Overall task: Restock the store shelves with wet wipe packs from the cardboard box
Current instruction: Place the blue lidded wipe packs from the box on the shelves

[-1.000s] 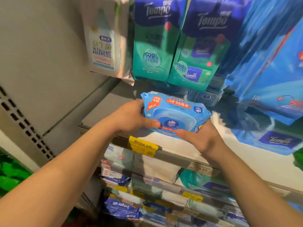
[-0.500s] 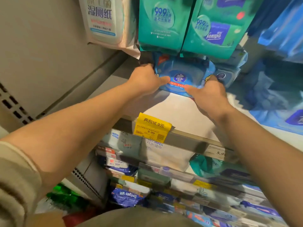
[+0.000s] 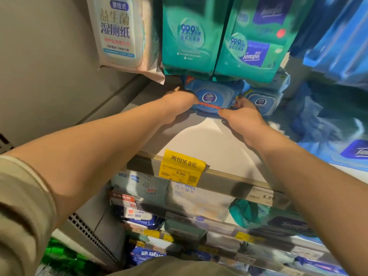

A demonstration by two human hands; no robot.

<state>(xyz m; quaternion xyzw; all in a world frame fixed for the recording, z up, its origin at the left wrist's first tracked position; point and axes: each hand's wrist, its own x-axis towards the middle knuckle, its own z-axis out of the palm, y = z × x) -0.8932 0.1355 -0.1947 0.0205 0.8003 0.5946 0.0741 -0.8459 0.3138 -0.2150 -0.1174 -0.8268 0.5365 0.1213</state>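
A blue wet wipe pack (image 3: 211, 97) with a round Vinda logo lies flat at the back of the white shelf (image 3: 207, 144), under hanging green packs. My left hand (image 3: 179, 102) holds its left edge and my right hand (image 3: 241, 114) pinches its front right corner. A second blue wet wipe pack (image 3: 262, 101) lies just right of it on the same shelf. The cardboard box is out of view.
Green Tempo packs (image 3: 191, 36) and a white wet toilet paper pack (image 3: 119, 32) hang above the shelf's back. Blue tissue packs (image 3: 338, 120) crowd the right. A yellow price tag (image 3: 182, 167) sits on the shelf rail. Lower shelves (image 3: 179, 214) hold several wipe packs.
Both hands have carried the blue pack from the shelf's front edge deep to the back, under the hanging green packs. It now lies beside the other blue pack.
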